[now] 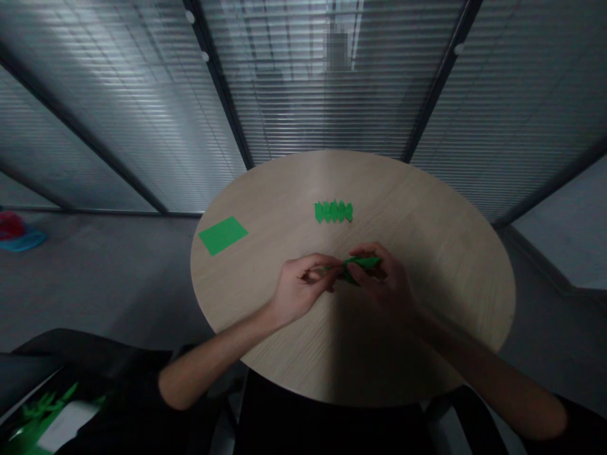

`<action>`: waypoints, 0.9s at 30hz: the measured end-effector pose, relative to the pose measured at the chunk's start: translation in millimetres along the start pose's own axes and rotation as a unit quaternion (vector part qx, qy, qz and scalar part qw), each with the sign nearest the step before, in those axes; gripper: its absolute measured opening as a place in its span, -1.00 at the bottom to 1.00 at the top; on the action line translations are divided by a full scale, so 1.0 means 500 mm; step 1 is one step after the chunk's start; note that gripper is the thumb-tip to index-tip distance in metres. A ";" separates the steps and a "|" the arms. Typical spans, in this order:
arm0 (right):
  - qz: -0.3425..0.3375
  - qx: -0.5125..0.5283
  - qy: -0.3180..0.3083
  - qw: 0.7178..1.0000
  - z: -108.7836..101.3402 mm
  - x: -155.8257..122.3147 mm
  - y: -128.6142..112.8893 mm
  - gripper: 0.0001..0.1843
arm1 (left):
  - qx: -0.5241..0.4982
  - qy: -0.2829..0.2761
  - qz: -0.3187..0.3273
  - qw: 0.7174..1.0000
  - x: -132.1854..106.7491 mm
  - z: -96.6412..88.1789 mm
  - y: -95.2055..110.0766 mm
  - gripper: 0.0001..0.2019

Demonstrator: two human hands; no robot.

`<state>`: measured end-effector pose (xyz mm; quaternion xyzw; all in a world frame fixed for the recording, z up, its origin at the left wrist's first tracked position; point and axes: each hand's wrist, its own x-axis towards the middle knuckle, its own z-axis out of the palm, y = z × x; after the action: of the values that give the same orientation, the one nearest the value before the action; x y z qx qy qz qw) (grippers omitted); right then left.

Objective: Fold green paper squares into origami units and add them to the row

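A piece of folded green paper (364, 260) is held above the table between my two hands. My left hand (306, 278) pinches its left end between thumb and fingers. Around its right part my right hand (382, 278) is closed, the thumb pressing on the near side. The fingers cover much of the paper, so its full shape is hidden. Farther back on the table lies a row of folded green paper pieces (334, 212) with pointed edges. A flat green sheet of paper (223, 236) rests near the left edge.
The round wooden table (275, 189) stands before a glass partition with blinds (327, 107). At lower left, green paper pieces (42, 407) and a white object (69, 424) sit beside a dark chair (95, 341). Red and blue items (21, 234) lie on the floor at far left.
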<state>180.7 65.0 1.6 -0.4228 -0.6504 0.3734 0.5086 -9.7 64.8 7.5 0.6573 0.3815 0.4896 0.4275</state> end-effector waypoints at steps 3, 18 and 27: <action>-0.033 -0.009 0.007 0.999 0.001 -0.003 -0.003 -0.79 | 0.007 0.002 -0.001 1.000 -0.002 0.001 -0.003 -0.88; -0.068 -0.033 0.020 0.997 0.003 -0.006 -0.004 -0.79 | -0.071 0.002 -0.044 0.997 0.003 0.006 -0.004 -0.83; -0.061 -0.011 -0.009 0.998 -0.003 -0.003 -0.004 -0.69 | -0.074 -0.024 -0.045 0.996 0.003 0.002 -0.010 -0.79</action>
<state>181.8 63.0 3.4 -0.3850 -0.6837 0.3381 0.5196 -8.8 67.8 3.0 0.6178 0.3630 0.4804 0.5057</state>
